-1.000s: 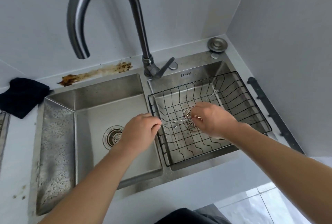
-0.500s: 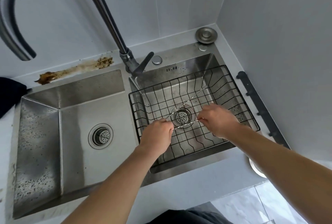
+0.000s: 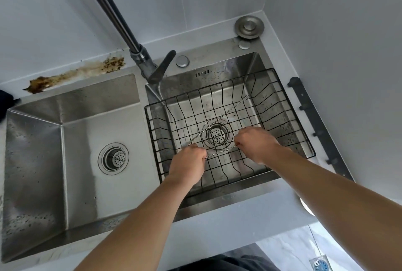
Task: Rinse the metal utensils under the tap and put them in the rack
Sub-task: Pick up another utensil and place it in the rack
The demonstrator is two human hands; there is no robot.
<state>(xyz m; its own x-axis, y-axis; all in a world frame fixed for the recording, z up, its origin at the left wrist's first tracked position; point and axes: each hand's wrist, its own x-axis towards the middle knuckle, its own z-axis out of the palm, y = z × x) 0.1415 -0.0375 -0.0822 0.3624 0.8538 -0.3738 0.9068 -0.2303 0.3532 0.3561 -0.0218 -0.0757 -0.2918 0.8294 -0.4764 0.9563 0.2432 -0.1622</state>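
A black wire rack (image 3: 280, 88) sits in the right basin of the steel double sink (image 3: 37, 162). Both my hands hover over the rack's near half. My left hand (image 3: 188, 160) and my right hand (image 3: 254, 143) each pinch one end of a thin twisted metal skewer (image 3: 220, 152) stretched between them. A second long thin fork-tipped skewer (image 3: 226, 115) lies diagonally across the rack, its near end by my left hand. The tap (image 3: 113, 11) rises behind the divider, and no water shows.
The tap lever (image 3: 162, 70) points at the right basin. A round metal plug (image 3: 249, 27) rests in the back corner. A black hook rail (image 3: 313, 127) runs along the right wall. A brown stain (image 3: 71, 75) marks the ledge behind the left basin.
Both hands have moved right from the divider to over the rack, still holding the skewer between them. The view has shifted right and closer, so the tap's spout is now out of frame.
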